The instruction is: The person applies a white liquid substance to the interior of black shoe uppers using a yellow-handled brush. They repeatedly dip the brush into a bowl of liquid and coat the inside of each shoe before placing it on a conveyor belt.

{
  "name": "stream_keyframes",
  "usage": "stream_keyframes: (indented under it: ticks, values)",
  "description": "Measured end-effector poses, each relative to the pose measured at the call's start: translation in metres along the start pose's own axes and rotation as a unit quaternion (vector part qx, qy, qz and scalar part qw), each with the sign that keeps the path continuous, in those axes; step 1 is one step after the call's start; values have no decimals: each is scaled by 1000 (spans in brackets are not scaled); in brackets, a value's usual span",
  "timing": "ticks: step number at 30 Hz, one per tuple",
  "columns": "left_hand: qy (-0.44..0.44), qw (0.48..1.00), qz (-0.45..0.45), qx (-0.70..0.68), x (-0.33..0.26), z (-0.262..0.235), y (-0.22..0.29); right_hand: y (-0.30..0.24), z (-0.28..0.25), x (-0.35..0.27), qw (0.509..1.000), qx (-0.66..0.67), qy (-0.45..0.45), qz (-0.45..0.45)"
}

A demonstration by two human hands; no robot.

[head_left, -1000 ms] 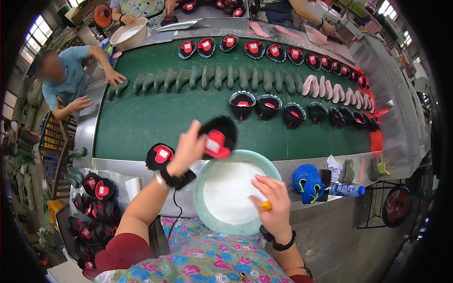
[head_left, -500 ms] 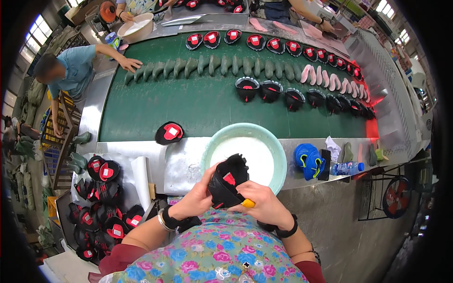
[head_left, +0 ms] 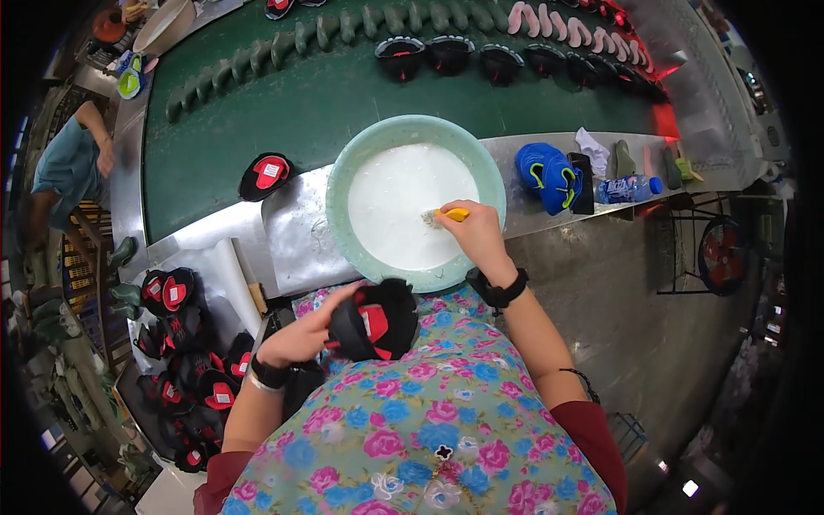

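My left hand (head_left: pixel 296 341) is closed round a black shoe upper (head_left: pixel 398 319) with a red patch inside, held low against my flowered apron. My right hand (head_left: pixel 483 239) pinches the yellow handle of a brush (head_left: pixel 456 213). Its bristles touch the white liquid (head_left: pixel 399 193) in a pale teal basin (head_left: pixel 341 210), right of the basin's middle. The basin stands at the near edge of the worktable. Left of it, one black upper with a red lining (head_left: pixel 265 175) lies at the green belt's near edge.
Several black uppers (head_left: pixel 197 356) are piled at lower left. Across the green belt (head_left: pixel 300 112) run rows of green shoe lasts (head_left: pixel 260 56), pink insoles (head_left: pixel 573 33) and uppers (head_left: pixel 500 62). Blue shoes (head_left: pixel 549 176) and a bottle (head_left: pixel 629 189) stand right. A co-worker (head_left: pixel 69 172) is at left.
My right hand has moved the brush from the upper into the basin's liquid. My left hand has lowered the upper toward my apron. The view has tilted downward.
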State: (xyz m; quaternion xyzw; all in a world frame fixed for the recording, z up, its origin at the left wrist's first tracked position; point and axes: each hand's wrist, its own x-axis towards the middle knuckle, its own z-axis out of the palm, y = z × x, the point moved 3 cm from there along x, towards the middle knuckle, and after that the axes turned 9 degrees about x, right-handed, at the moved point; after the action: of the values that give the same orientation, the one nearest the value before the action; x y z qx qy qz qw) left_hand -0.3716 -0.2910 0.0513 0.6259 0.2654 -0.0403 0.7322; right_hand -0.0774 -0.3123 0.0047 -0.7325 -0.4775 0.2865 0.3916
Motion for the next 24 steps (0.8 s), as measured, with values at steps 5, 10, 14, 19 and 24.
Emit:
stream_keyframes:
  ticks: [5, 10, 14, 19, 24]
  values:
    - [150, 931, 25, -331, 29, -11, -17, -18, -10, -6, 996, 83, 32, -9]
    - [182, 920, 29, -346, 60, -17, -23, -73, -31, -14, 968, 239, -53, -63]
    - [188, 927, 53, -321, 72, -19, -14, -81, -28, -4, 970, 231, -16, -78]
    - [276, 921, 105, -253, 79, -27, -6, -63, -27, -7, 992, 103, 8, 73]
    - [326, 918, 176, -140, 88, -32, 6, -78, -39, -25, 975, 210, -15, 71]
